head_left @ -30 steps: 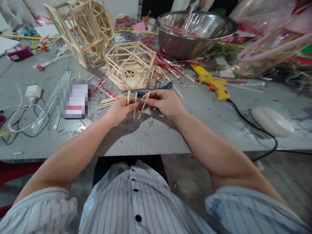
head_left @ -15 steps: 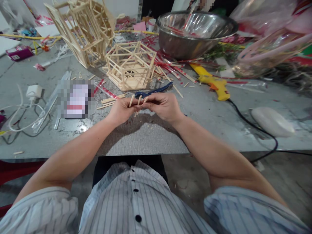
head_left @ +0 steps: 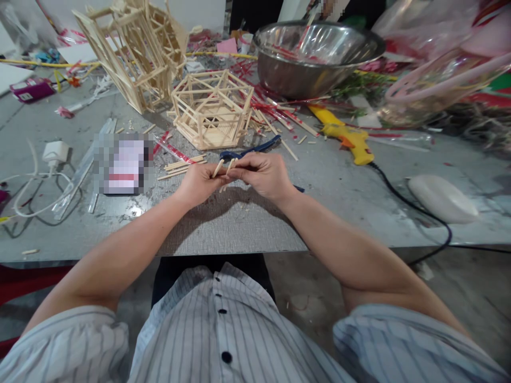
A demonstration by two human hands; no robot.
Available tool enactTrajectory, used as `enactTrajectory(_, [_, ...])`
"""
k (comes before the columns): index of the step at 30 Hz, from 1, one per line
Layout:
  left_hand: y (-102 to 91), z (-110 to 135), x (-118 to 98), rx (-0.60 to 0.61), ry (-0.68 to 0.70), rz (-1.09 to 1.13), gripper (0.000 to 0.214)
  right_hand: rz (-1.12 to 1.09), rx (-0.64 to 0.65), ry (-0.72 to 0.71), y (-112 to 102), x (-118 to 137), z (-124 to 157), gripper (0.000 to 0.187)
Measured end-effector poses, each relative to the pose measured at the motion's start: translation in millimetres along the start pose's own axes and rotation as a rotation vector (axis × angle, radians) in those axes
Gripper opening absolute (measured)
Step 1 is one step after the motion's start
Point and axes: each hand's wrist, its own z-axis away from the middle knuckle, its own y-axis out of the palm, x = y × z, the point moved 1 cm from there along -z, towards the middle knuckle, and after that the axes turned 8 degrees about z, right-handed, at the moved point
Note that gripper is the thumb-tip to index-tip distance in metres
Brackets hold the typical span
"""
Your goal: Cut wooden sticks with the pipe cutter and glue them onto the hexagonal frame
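Observation:
Several short wooden sticks stand tilted between my hands, close above the table. My left hand is closed on them from the left. From the right, my right hand pinches sticks between thumb and fingers; the fingertips of both hands nearly meet. Just behind lies a blue-handled tool, partly hidden by my right hand. A small pile of wooden sticks rests beside my left hand. Beyond it sits a low hexagonal stick frame with a flat wooden base.
A taller stick structure leans at the back left. A steel bowl stands at the back. To the right lie a yellow glue gun with its cord and a white oval object. A phone and a white charger are left.
My fingers have shifted slightly around the sticks, and the sticks now stand closer together by my right fingertips. The view has moved a little.

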Motion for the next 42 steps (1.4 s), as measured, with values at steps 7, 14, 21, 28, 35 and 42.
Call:
enactTrajectory(7, [0.3, -1, -3, 0.018, -0.02, -0.021, 0.012, -0.022, 0.028, -0.005, 1, 3, 0, 0.031])
enactTrajectory(14, [2.3, -1, -6, 0.063, -0.035, 0.12, 0.012, -0.179, 0.092, 0.135, 2, 5, -1, 0.037])
enactTrajectory(21, [5.1, 5, -15, 0.238, -0.317, 0.575, 0.012, -0.345, 0.116, 0.272, 3, 0, -5, 0.04])
enactTrajectory(28, [5.8, 6, -14, 0.225, -0.444, 0.669, 0.008, -0.335, 0.127, 0.301, 2, -1, -5, 0.04])
enactTrajectory(35, [7.0, 5, -11, 0.176, -0.407, 0.629, 0.012, -0.284, 0.131, 0.247, 2, 0, -3, 0.038])
enactTrajectory(42, [4.8, 6, -13, 0.214, -0.441, 0.652, 0.009, -0.302, 0.137, 0.28, 3, 0, -3, 0.039])
